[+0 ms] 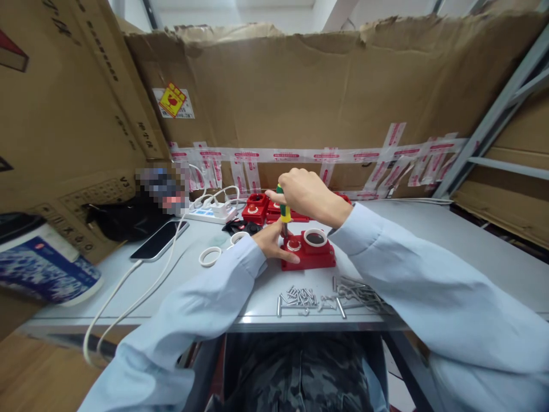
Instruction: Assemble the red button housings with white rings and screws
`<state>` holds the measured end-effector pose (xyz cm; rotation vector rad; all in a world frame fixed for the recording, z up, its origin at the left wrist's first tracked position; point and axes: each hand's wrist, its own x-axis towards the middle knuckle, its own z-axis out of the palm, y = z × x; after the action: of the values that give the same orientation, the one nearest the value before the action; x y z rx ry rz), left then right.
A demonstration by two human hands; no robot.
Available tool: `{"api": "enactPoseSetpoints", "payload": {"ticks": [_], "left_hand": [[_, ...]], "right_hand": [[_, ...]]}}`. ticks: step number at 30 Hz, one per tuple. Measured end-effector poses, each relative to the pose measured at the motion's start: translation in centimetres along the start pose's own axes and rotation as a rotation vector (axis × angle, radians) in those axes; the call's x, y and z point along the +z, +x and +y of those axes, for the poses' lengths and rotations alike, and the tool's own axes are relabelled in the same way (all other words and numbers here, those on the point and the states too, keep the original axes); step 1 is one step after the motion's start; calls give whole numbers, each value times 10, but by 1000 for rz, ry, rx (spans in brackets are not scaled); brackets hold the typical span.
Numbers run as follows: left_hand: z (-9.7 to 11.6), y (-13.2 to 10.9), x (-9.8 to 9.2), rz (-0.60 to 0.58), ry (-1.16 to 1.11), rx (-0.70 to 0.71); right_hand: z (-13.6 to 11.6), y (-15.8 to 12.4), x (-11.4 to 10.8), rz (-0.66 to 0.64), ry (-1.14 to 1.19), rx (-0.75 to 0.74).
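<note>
My right hand (312, 193) is closed round the green and yellow handle of a screwdriver (285, 213), which stands upright with its shaft down at the left end of a red box (309, 261). The box has a red knob with a white ring and a raised round opening with a white ring (315, 237). My left hand (273, 242) grips the left end of this box, thumb along its front side and fingers near the screwdriver shaft. The screwdriver's tip is hidden behind the left fingers. Two loose white rings (210, 257) lie left of my left hand.
Several metal screws and pins (302, 297) lie along the table's front edge. More red boxes (254, 209) stand behind my hands. At left are a power strip (210, 214), a phone (159, 240) with a white cable and a large cup (47, 263). Cardboard (274, 97) walls the back.
</note>
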<state>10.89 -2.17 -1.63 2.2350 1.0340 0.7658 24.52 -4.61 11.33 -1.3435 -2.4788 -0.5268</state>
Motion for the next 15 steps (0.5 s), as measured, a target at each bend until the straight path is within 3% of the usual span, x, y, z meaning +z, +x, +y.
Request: {"api": "enactPoseSetpoints", "payload": {"ticks": [3,6,8,11,15], "left_hand": [[-2,-1,1,-18,15,8],[-3,-1,2,-24,41,7],[-3,0,2,-38,22,21],[-4,0,2,-38,-24,48],[-4,-2,5,16,-60,35]], "right_hand": [[3,2,-1,-20,14,20],[19,-5,-11,-187,184,-147],[26,-9,-14,-212,240,-236],[25,-12,-5,-94,205,-195],[18,-8,21,100,181,33]]}}
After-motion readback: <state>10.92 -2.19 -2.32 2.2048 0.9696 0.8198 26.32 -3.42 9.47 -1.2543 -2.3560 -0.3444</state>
